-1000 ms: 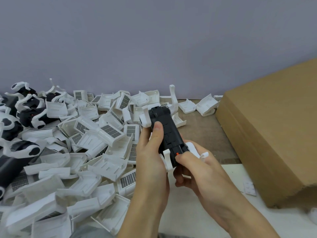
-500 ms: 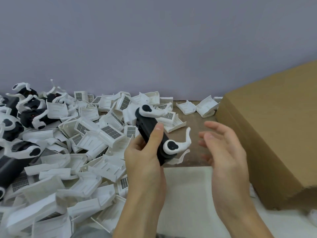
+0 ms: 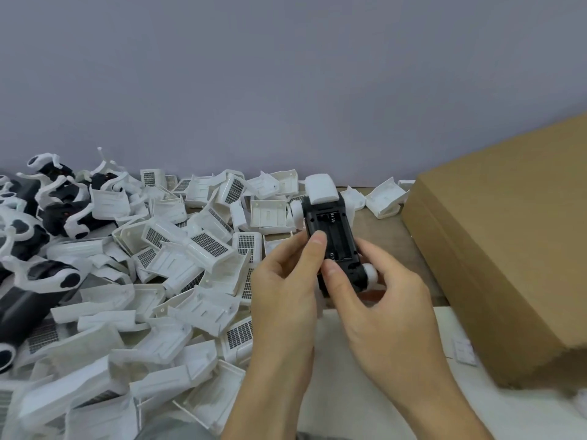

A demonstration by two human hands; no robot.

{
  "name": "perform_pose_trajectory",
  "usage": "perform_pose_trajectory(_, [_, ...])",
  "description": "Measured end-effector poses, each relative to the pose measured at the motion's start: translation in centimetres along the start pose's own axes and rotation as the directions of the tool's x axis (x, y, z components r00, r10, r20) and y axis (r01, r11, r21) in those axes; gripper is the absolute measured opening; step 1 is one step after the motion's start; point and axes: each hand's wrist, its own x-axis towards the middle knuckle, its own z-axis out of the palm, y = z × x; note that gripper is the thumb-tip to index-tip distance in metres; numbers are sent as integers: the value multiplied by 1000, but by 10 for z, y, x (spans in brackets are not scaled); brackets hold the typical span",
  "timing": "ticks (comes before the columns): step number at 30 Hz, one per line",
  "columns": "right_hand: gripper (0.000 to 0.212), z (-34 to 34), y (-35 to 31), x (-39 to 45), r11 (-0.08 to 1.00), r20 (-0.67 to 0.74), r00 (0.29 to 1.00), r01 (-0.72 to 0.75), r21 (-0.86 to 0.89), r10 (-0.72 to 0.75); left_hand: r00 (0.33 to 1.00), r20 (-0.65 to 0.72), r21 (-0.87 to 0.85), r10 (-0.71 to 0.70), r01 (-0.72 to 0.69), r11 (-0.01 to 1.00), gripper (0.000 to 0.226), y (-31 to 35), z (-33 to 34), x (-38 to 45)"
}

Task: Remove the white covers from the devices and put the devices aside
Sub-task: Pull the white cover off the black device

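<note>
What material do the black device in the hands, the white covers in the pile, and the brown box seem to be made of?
Black device: probably moulded plastic, matt, with sharp moulded recesses and screw holes.
White covers: likely thin, slightly glossy plastic, with crisp edges and moulded grilles.
Brown box: cardboard by its look, dull and fibrous brown, with a rough lower edge.

- One black device (image 3: 333, 246) is held up, with one white cover (image 3: 320, 188) seen on its far end.
- Two hands are counted: left hand (image 3: 286, 293), right hand (image 3: 381, 306).
- One cardboard box (image 3: 508, 249) is seen.
- Loose white covers (image 3: 178, 265) are heaped by the dozen; no exact count can be made.
- Several covered devices (image 3: 47, 217) are piled at far left.
</note>
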Motion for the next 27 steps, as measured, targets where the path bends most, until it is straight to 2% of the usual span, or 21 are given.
perform_pose_trajectory(4, [15, -1, 0, 0, 995, 44, 998, -53, 81, 49, 990, 95, 33, -108, 105, 994, 36, -3, 2, -3])
perform_pose_trajectory(8, [23, 1, 3, 1, 989, 35, 994, -109, 105, 106, 992, -60, 31, -108, 110, 993, 43, -1, 1, 0])
perform_pose_trajectory(10, [20, 1, 6, 2, 984, -8, 990, -140, 114, 142, 983, -135, 3, -128, 129, 992, 46, 3, 1, 0])
perform_pose_trajectory(14, [20, -6, 12, 6, 982, -88, 980, -185, -49, 180, 969, -210, -44, -131, 125, 991, 32, 8, 0, -1])
perform_pose_trajectory(19, [17, -24, 16, 17, 940, -55, 984, -177, -292, 168, 957, -237, -98, -169, 150, 984, 43, 8, 0, -1])
perform_pose_trajectory(22, [21, -26, 18, 45, 852, 49, 978, -153, -501, 204, 949, -255, -114, -188, 163, 980, 43, 12, 2, -1])
perform_pose_trajectory(24, [34, -20, 22, 71, 766, 104, 975, -85, -637, 195, 950, -240, -121, -199, 174, 977, 39, 14, 3, -3])
perform_pose_trajectory(27, [46, -7, 31, 104, 655, 176, 959, -14, -755, 224, 953, -207, -130, -222, 198, 971, 44, 16, 2, -4])
